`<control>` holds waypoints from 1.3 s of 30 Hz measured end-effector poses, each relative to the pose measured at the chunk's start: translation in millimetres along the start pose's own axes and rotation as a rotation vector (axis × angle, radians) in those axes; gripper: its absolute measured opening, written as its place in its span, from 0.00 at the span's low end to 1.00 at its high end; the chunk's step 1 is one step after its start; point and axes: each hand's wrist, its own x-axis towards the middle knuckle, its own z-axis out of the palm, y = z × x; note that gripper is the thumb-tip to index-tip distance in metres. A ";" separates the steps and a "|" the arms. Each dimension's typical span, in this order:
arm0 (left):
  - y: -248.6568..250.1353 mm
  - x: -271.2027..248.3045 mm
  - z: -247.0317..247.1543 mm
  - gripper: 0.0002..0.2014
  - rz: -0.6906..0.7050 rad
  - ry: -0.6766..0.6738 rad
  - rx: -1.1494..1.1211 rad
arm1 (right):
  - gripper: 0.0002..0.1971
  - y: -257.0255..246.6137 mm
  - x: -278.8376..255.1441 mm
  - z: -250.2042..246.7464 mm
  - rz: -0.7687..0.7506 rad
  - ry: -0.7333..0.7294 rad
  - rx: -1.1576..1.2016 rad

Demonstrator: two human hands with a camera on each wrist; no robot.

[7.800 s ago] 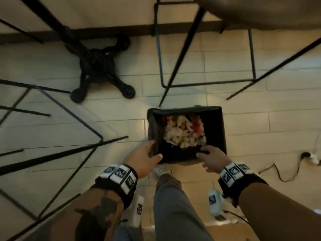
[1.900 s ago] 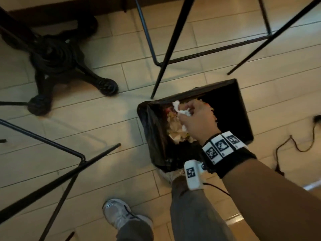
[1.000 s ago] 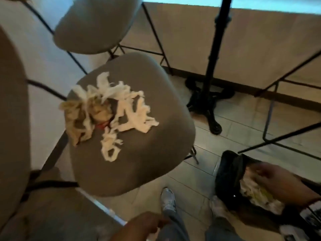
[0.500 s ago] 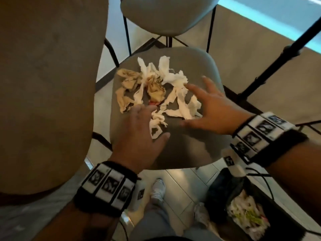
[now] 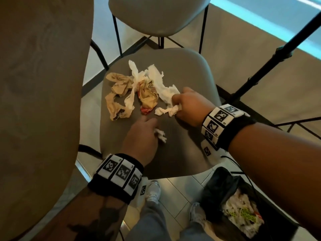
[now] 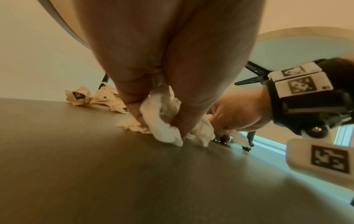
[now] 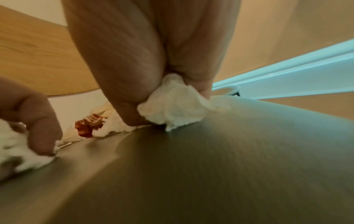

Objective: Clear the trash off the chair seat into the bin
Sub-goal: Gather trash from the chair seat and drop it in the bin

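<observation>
Crumpled white tissue strips point(image 5: 157, 79) and brown paper wrappers point(image 5: 119, 87) lie heaped on the grey chair seat point(image 5: 182, 150). My left hand point(image 5: 144, 134) rests low on the seat and grips a small wad of white tissue point(image 6: 162, 121). Further right, my right hand point(image 5: 187, 105) is curled round a twisted white tissue strip point(image 5: 166, 111), which bulges from the fist point(image 7: 172, 106). A red-printed wrapper point(image 7: 89, 125) lies just beyond both hands. The black-lined bin point(image 5: 215, 193) stands on the floor at the lower right, with paper trash inside it.
A tall chair back point(image 5: 40, 101) fills the left side. A second grey chair point(image 5: 156, 14) stands behind the seat. Black metal table legs point(image 5: 271, 61) cross at the right. My feet point(image 5: 152, 190) stand on the tiled floor between the seat and the bin.
Both hands were spread flat over the trash half a second ago; now each has closed on white tissue and dragged it toward the seat's near side.
</observation>
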 end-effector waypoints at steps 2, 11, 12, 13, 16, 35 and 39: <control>4.9 -3.8 0.5 0.12 0.029 -0.003 -0.004 | 0.07 7.9 -8.4 3.5 -0.017 0.012 0.042; 37.5 -24.1 0.3 0.12 0.198 0.022 -0.160 | 0.06 49.5 -102.0 -12.9 0.109 0.227 0.429; 43.1 -24.9 0.7 0.12 0.213 0.020 -0.194 | 0.07 57.3 -116.6 -15.3 0.136 0.258 0.464; 50.0 -25.7 0.9 0.11 0.229 0.013 -0.238 | 0.08 65.9 -132.6 -17.3 0.170 0.288 0.506; 79.1 -26.4 7.3 0.08 0.291 -0.041 -0.444 | 0.11 98.2 -185.8 -15.4 0.291 0.385 0.638; 243.2 -72.2 429.7 0.04 0.352 -0.829 -0.244 | 0.07 304.9 -444.7 332.2 1.151 0.369 1.231; 235.6 -63.6 515.6 0.07 0.278 -0.868 -0.060 | 0.21 352.4 -438.8 425.5 1.286 0.294 1.351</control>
